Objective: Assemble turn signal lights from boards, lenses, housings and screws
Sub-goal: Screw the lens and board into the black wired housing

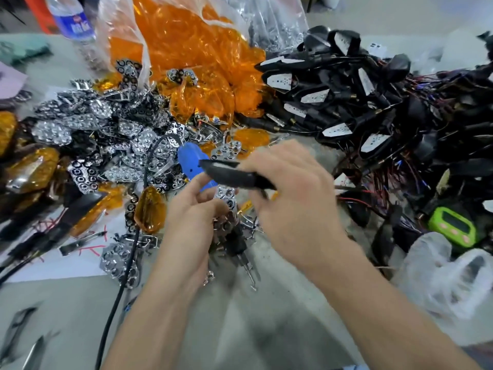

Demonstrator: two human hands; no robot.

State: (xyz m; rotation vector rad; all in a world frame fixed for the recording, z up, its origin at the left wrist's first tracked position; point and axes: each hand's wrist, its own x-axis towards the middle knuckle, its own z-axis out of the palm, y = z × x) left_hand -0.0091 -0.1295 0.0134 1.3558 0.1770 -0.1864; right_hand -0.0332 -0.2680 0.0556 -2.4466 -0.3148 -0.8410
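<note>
At the far left edge of the grey tabletop (80,311) lie finished lights (29,166), amber and glossy over chrome. Behind them, in the far left corner, a clear water bottle (73,21) with a blue label stands. A white paper sheet (53,265) covers the near left part. Next comes a wide heap of chrome reflectors (106,124), shiny, with round honeycomb cups. A black round cable (128,252) runs from the near edge up through this heap and bends toward a blue plastic tool (190,161). One amber lens (149,209), drop-shaped and transparent, lies beside the cable. At the far middle a thin clear bag of orange lenses (192,49) spills onto the table.

In the centre, the left hand (194,220) has its fingers curled around a chrome reflector piece (226,194). The blue tool is just behind the thumb; I cannot tell if the hand holds it also. The right hand (293,193), seen from its back, has the fingers bent and grips a black housing (234,176), matte and long, with its pointed tip to the left, above the reflector piece. This part is blurred.

On the right side a big pile of black housings (360,89) with white boards and thin red and black wires fills the table. Near the right edge lies a green timer (453,225) with a small screen, and in front of it a crumpled white plastic bag (448,276).
</note>
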